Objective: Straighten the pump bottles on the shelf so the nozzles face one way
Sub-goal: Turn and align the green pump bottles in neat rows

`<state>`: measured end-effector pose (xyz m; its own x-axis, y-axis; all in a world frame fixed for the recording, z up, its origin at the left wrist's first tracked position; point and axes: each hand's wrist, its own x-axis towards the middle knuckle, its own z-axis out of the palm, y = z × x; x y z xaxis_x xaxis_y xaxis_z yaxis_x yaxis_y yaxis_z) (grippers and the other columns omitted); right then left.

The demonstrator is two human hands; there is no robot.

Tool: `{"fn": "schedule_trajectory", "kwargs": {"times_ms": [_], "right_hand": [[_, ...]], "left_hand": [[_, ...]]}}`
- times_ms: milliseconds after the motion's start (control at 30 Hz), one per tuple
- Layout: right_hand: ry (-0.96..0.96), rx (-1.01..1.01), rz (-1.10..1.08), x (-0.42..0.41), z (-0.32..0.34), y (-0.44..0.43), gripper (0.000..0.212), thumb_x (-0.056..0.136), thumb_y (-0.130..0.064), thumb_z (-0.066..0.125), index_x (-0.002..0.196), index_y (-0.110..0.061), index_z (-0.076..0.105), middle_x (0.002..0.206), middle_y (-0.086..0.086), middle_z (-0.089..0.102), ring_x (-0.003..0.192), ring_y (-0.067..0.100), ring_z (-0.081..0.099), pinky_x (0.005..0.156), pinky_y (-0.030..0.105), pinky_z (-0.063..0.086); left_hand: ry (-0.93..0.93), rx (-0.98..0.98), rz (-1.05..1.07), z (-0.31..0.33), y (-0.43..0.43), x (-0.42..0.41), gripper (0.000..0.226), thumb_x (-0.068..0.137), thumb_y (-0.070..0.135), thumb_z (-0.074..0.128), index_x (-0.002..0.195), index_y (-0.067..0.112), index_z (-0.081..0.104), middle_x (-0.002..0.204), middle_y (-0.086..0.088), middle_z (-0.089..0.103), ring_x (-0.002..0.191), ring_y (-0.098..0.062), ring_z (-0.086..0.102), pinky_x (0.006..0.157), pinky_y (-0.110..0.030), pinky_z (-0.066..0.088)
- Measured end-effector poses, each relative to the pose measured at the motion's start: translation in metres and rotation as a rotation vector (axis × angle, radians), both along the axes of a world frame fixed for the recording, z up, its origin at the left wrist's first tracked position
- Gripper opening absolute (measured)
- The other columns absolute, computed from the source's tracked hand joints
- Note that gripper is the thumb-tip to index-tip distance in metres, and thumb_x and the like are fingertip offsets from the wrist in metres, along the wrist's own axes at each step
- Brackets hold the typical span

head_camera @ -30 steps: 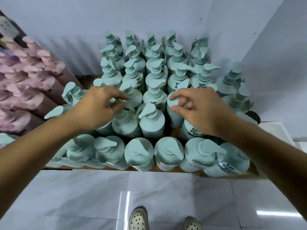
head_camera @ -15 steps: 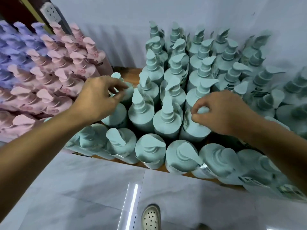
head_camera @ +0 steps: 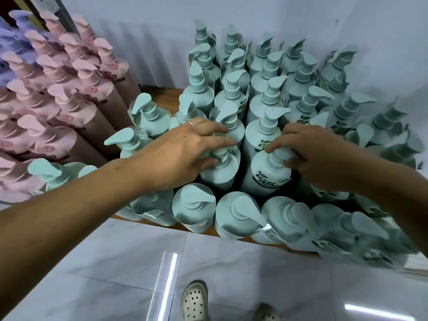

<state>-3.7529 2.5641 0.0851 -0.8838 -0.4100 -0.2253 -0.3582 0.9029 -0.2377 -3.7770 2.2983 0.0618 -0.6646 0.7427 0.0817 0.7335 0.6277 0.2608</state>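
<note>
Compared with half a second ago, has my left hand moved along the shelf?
Yes. The left hand has shifted right, away from the pink bottles, and now grips a teal bottle beside the labelled bottle in the right hand.

Teal bottles (head_camera: 266,177): smooth matt plastic, pumps incl. Front-row labels (head_camera: 268,230): glossy film w/ glare. Pink bottles (head_camera: 76,107): smooth matt plastic. Shelf (head_camera: 166,100): brown wood, grain visible. Floor (head_camera: 115,262): polished marble-look tile, mirror-like reflections. Shoe (head_camera: 194,300): matt, perforated upper. Wall (head_camera: 150,31): matt, flat finish.
</note>
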Motion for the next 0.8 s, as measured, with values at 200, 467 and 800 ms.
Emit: {"fn": "schedule_trajectory", "kwargs": {"times_ms": [200,467,800], "right_hand": [[0.140,0.029,-0.072,0.010,-0.016,-0.001,0.038,0.089,-0.034,0.062,0.124,-0.021,0.057,0.114,0.003,0.057,0.101,0.024,0.052,0.077,0.029,0.034],[0.209,0.030,-0.075,0.010,-0.016,0.008,0.031,0.087,-0.030,0.066,0.115,-0.018,0.063,0.104,0.001,0.061,0.094,0.019,0.051,0.077,0.025,0.030],[0.199,0.037,-0.122,0.020,-0.017,0.014,0.027,0.083,-0.031,0.068,0.108,-0.022,0.064,0.097,-0.001,0.058,0.091,0.017,0.049,0.080,0.030,0.040]], "left_hand": [[0.014,-0.032,0.038,-0.003,0.022,-0.002,0.044,0.088,0.046,0.059,0.123,0.019,0.062,0.115,0.000,0.060,0.102,-0.023,0.057,0.090,-0.035,0.047],[-0.067,0.147,0.011,-0.001,0.034,0.002,0.023,0.081,0.005,0.066,0.102,0.012,0.073,0.106,0.001,0.065,0.089,-0.014,0.064,0.081,-0.028,0.051],[0.046,-0.004,0.206,0.002,0.039,0.010,0.041,0.084,0.039,0.067,0.114,0.013,0.063,0.096,-0.005,0.066,0.089,-0.025,0.061,0.078,-0.033,0.048]]}}
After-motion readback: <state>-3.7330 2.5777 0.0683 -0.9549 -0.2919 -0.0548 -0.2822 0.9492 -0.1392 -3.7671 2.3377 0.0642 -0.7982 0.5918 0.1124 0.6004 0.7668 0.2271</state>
